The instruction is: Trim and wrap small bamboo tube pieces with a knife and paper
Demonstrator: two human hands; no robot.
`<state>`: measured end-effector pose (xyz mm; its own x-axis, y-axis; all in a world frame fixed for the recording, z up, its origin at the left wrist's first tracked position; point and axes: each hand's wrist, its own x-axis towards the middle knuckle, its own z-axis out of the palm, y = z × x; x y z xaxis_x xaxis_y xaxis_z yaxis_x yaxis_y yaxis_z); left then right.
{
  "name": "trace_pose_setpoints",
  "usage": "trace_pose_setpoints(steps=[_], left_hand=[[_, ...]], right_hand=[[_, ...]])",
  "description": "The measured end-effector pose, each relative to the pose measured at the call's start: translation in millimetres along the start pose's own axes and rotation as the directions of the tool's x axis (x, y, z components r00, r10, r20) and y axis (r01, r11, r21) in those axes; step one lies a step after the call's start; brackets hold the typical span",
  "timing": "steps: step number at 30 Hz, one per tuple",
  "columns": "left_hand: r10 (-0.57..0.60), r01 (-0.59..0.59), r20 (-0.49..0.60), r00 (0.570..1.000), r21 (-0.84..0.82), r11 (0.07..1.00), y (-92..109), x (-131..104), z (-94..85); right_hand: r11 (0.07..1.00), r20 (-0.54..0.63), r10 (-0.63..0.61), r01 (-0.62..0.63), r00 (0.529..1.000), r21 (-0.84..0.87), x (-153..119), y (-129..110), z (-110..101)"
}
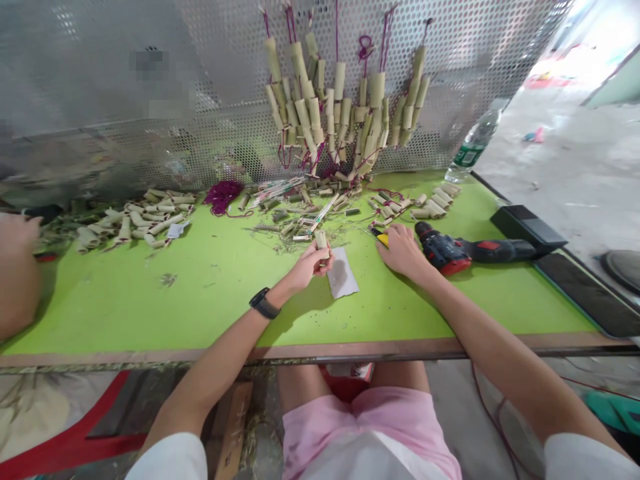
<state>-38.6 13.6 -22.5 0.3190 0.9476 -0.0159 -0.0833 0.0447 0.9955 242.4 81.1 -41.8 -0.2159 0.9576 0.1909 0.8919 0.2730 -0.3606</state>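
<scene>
My left hand (311, 265), with a dark watch on its wrist, is closed around a short bamboo tube (321, 244) held upright over the table. Just right of it a torn piece of grey sandpaper or paper (344, 275) lies flat. My right hand (401, 252) rests on the table with its fingers curled over a small yellow and black tool (383, 238). Most of that tool is hidden, so its kind is unclear. Beside this hand a cordless drill (445, 250) lies on its side.
Cut bamboo pieces (125, 225) and purple cord (223, 196) lie along the back. Strung bamboo bundles (345, 113) hang on a perforated metal panel (210, 80). A water bottle (470, 150) and a phone (590, 293) are on the right. Another person's hand (17, 267) is at far left.
</scene>
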Motion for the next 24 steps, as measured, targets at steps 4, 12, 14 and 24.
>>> trace_pose_setpoints(steps=[4, 12, 14, 24], left_hand=[[-0.005, 0.005, -0.01, 1.0, -0.022, 1.0, 2, -2, 2.0], [0.074, -0.073, 0.008, 0.997, -0.042, 0.996, 4, -3, 1.4], [0.071, -0.071, 0.002, 0.997, -0.044, 0.997, 5, -2, 2.4], [0.049, -0.038, 0.073, 0.996, -0.135, 0.99, 11, -5, 5.1]], right_hand=[[0.998, 0.018, 0.06, -0.059, 0.998, -0.03, 2, 3, 0], [0.941, 0.04, 0.107, -0.114, 0.993, 0.32, 2, -11, -15], [0.917, 0.086, 0.022, -0.054, 0.996, 0.394, -2, -19, -19], [0.838, 0.091, -0.479, 0.424, 0.873, 0.343, -28, -52, -18]])
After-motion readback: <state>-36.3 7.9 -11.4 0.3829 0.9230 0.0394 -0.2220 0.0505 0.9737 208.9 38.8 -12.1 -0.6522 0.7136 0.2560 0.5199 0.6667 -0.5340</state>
